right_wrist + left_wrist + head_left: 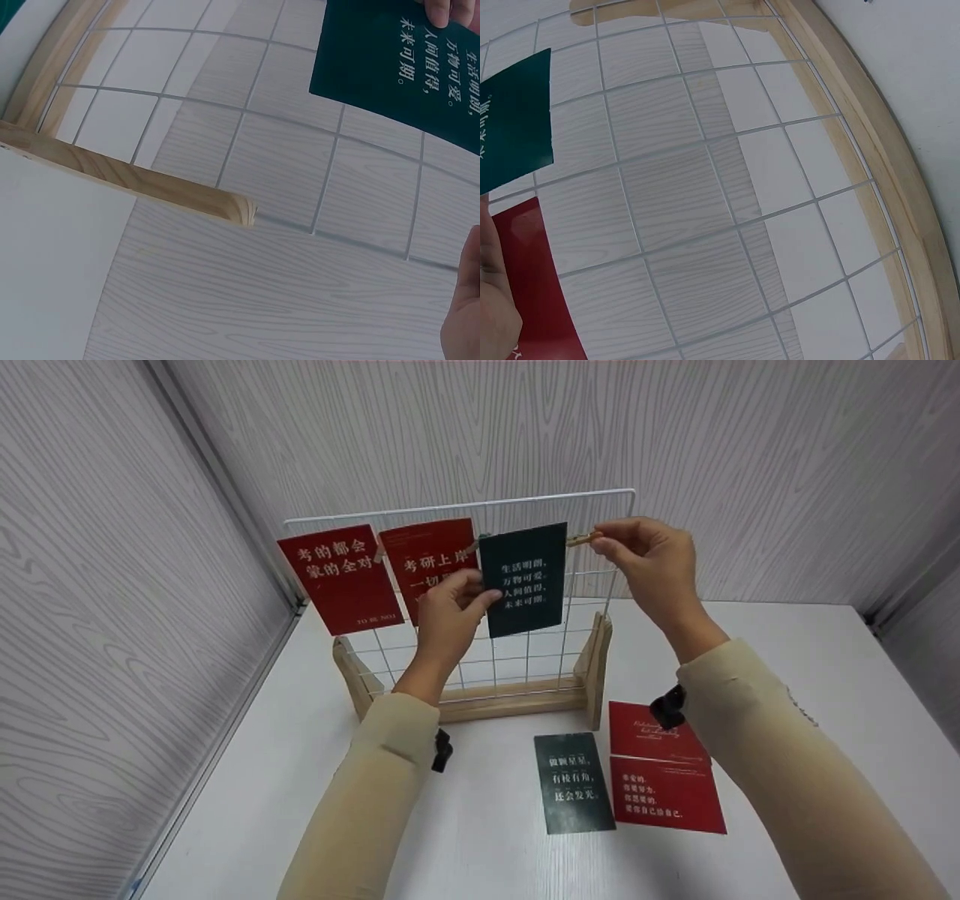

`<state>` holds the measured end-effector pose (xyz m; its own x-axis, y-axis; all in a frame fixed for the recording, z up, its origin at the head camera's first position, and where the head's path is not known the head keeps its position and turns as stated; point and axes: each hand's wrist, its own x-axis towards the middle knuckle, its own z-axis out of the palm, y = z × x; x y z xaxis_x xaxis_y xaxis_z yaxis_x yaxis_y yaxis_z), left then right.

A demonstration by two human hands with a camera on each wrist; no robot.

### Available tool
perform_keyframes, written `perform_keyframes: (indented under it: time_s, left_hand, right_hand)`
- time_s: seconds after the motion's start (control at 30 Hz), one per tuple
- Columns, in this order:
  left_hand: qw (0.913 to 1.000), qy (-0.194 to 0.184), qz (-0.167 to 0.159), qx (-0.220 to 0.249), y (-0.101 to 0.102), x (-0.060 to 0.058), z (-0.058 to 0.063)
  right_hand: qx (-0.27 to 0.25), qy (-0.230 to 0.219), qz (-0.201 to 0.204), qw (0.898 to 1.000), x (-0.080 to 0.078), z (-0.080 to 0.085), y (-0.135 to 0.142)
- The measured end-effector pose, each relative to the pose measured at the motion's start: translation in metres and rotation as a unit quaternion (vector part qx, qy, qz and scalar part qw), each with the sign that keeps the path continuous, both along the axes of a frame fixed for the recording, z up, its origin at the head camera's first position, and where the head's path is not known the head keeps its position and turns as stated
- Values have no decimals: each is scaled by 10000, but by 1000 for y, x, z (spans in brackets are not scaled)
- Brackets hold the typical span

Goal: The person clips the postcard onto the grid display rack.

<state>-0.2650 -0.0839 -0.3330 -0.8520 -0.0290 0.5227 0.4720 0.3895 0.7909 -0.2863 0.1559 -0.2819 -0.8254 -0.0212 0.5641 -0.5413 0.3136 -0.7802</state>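
In the head view a dark green card (523, 619) with white writing stands against the upper right part of a white wire grid (514, 667). My left hand (444, 619) pinches its left edge, the thumb on the front. At the card's upper right edge, my right hand (658, 566) pinches the end of a small wooden clothespin (580, 540). A second clothespin (474, 546) shows by the card's upper left corner. The right wrist view shows the card (375, 67) from the side, with left fingertips (438, 13) on it; the clothespin is out of that view.
Two red cards (341, 592) (431, 536) hang on the grid to the left. Wooden feet (596, 671) hold the grid up on the white table (480, 810). Another green card (576, 810) and two red cards (667, 791) lie at front right. Wood-grain panels (450, 427) stand behind.
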Motion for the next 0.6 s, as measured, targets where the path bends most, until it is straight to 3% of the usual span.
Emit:
perform_keyframes:
  time_s: [0.3, 0.6]
  left_hand:
    - [9989, 441, 138, 37, 2, -2, 5]
    - [9983, 448, 367, 23, 4, -2, 9]
  right_hand:
    - [56, -16, -128, 9999, -2, 7, 0]
    - [230, -150, -141, 9995, -1, 14, -4]
